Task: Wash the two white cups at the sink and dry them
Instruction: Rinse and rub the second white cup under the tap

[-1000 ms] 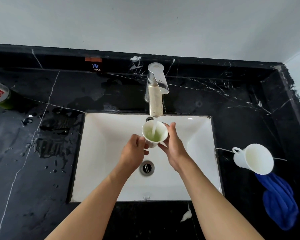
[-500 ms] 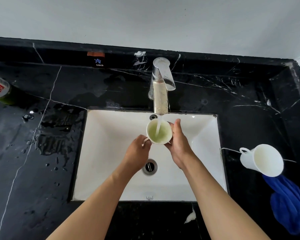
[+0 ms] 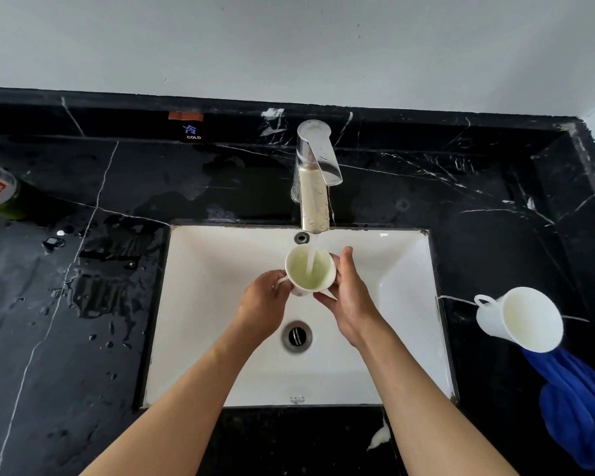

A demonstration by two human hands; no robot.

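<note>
A white cup with greenish water inside is held over the white sink, right under the running chrome tap. My left hand grips it by the handle side. My right hand cradles its right wall and base. Water streams from the spout into the cup. A second white cup lies tilted on the black counter to the right of the sink, mouth toward me, resting on a blue cloth.
The black marble counter is wet with puddles and drops left of the sink. A bottle with a red and white label lies at the far left edge. The drain sits below my hands. A raised black ledge runs behind the tap.
The cup stays under the stream and the water in it has risen slightly. My hands hold nearly the same place; the camera view has shifted a little.
</note>
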